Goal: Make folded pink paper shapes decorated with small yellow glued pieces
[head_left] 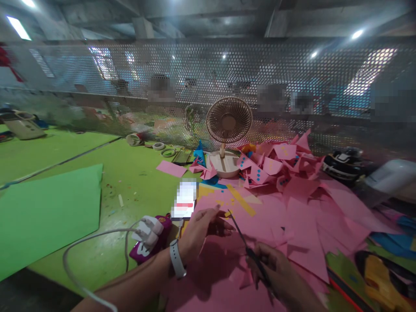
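Observation:
My right hand [269,264] grips black-handled scissors [256,262], their thin dark blades pointing up and left. At the blade tips is a small piece of yellow paper [228,214], which the fingers of my left hand [208,225] appear to pinch; the exact contact is hard to see. Both hands are above overlapping pink paper sheets [208,281]. A longer yellow paper strip [241,200] and tiny yellow bits lie on the pink paper just beyond my fingers.
A fan [229,123] stands ahead, beside a heap of folded pink paper [279,162]. A lit phone [184,201], a purple power strip [139,251] with a white cable and a green sheet [55,212] lie left. A perforated metal screen [130,82] closes off the back.

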`<state>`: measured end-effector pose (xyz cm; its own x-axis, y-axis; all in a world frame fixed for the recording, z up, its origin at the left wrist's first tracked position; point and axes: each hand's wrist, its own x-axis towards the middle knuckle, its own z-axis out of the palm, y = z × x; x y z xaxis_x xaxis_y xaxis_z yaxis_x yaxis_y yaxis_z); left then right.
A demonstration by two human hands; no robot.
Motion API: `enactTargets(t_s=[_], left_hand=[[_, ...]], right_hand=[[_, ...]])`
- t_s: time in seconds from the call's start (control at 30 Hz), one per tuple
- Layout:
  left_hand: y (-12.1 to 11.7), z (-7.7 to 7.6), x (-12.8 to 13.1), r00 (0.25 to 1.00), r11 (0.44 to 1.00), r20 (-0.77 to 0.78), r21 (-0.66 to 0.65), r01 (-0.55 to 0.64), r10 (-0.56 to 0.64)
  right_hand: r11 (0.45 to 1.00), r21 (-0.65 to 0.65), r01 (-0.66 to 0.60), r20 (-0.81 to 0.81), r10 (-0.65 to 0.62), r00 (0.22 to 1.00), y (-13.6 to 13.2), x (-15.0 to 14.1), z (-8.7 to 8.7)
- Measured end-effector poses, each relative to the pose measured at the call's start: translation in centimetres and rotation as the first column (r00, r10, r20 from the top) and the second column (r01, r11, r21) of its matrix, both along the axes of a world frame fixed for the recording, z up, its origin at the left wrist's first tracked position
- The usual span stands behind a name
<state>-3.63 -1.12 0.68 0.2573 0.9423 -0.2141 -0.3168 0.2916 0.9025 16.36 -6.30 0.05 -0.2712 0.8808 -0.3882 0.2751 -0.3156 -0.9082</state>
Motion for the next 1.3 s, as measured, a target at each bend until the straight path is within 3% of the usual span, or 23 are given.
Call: enactTargets(t_s=[0.4, 0.7, 0.87, 1.3], left_hand=[[0.2, -0.4, 0.0, 0.995, 0.990, -0.076, 0.117, 0.076, -0.067], [0.3, -0.6, -0.1, 0.996, 0.985, -0.068, 0.154, 0.075, -0.066], [0.4, -0.6, -0.1, 0.996, 0.984, -0.067, 0.161, 0.075, -0.065], [0.3, -0.2, 0.0, 0.995, 0.986, -0.081, 0.152, 0.074, -0.062]], right_hand=[[0.998, 0.047, 0.037, -0.012, -0.036, 0.999, 0.4, -0.2, -3.5], [1.000, 0.018, 0.002, -0.037, -0.001, 0.999, 0.1, -0.5, -2.0], [0.997, 0.073, 0.033, -0.076, -0.027, 0.997, 0.3, -0.5, -2.8], [0.997, 0.052, 0.053, -0.081, -0.049, 0.995, 0.5, -0.2, -3.7]])
